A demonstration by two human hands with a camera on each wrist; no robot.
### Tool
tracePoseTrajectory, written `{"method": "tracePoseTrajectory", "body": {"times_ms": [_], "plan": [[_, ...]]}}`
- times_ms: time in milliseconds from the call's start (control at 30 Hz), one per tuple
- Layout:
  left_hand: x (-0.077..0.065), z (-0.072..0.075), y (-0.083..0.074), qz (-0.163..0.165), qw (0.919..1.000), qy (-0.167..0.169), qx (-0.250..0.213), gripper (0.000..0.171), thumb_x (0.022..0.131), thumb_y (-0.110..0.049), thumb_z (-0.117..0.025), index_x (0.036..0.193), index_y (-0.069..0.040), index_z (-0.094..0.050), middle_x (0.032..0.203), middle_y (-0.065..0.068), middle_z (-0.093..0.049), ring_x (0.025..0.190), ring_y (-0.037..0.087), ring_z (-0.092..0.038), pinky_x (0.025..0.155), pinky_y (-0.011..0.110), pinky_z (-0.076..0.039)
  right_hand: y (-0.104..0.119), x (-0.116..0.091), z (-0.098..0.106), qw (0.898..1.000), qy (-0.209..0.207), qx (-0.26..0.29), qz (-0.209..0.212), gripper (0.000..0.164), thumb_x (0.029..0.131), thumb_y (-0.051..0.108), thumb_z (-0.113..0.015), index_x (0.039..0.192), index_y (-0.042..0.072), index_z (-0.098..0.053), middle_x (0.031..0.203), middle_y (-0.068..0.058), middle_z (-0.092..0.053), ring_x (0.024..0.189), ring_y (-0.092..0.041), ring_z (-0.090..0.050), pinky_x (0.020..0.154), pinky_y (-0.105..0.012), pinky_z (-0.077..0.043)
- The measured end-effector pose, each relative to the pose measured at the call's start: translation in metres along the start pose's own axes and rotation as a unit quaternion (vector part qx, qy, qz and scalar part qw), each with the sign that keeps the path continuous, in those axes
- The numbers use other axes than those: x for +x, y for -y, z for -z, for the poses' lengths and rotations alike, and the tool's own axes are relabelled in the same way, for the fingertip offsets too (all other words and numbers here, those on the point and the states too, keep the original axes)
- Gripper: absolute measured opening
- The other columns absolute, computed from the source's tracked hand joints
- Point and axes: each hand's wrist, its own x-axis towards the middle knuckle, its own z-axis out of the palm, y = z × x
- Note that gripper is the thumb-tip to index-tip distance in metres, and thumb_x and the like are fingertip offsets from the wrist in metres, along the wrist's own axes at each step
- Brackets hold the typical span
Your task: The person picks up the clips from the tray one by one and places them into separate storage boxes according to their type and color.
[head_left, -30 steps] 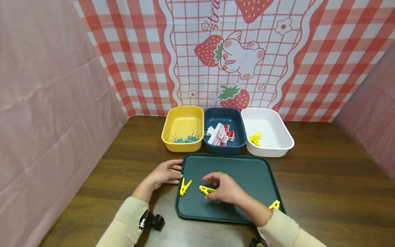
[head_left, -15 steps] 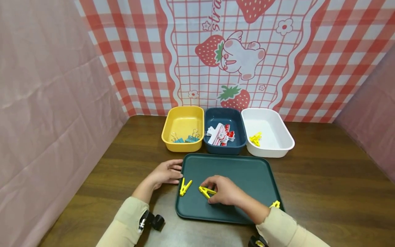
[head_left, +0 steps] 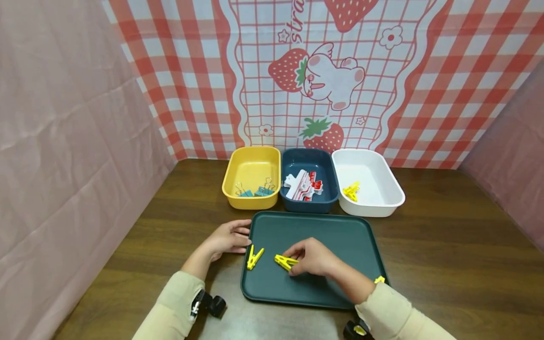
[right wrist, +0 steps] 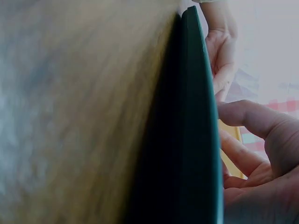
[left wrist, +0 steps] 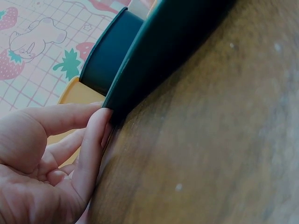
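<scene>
In the head view, a yellow plastic clothespin (head_left: 285, 260) lies on the dark green tray (head_left: 331, 236), its handle end between the thumb and fingers of my right hand (head_left: 312, 257). My left hand (head_left: 225, 238) touches the tray's left edge with its fingers extended. In the left wrist view, fingertips of the left hand (left wrist: 70, 140) meet the tray rim (left wrist: 135, 60). Close by, inside the tray's left edge, lies another yellow clothespin (head_left: 255, 257). From the right wrist, the tray's side hides the clothespin, while the right hand (right wrist: 261, 154) shows behind the rim.
Behind the tray stand a yellow bin (head_left: 252, 165) with teal binder clips, a navy bin (head_left: 310, 160) with white and red clips, and a white bin (head_left: 374, 179) with yellow clothespins. One more yellow clothespin (head_left: 379, 279) shows partly beside the right sleeve.
My right hand has closed its thumb and fingers around the clothespin's handle end, shifting slightly right. The left hand has stayed at the tray edge.
</scene>
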Motion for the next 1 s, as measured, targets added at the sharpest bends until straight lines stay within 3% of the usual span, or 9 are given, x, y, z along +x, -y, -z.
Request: {"method": "tracePoseTrajectory", "body": {"times_ms": [367,1000], "plan": [[0.000,0.001,-0.001,0.003,1.0000,-0.001,0.001,0.059,0.083,0.007,-0.062,0.138,-0.002,-0.043,0.117,0.019,-0.051,0.081,0.019,-0.062,0.069,0.034,-0.057,-0.003,-0.001,0.007,0.998,-0.047,0.024,-0.046,0.034,0.064,0.002,-0.082,0.097,0.003,-0.073,0.079,-0.002,-0.062,0.071,-0.016,-0.051,0.062,-0.027,-0.046],[-0.001,0.001,0.000,-0.002,1.0000,0.005,-0.002,0.059,0.083,0.008,-0.061,0.138,-0.001,-0.041,0.117,0.020,-0.050,0.081,0.019,-0.062,0.069,0.034,-0.057,-0.005,-0.005,0.031,0.985,-0.086,0.108,-0.099,0.040,0.067,-0.004,-0.078,0.106,-0.003,-0.068,0.090,-0.010,-0.061,0.078,-0.023,-0.053,0.066,-0.031,-0.053]]}}
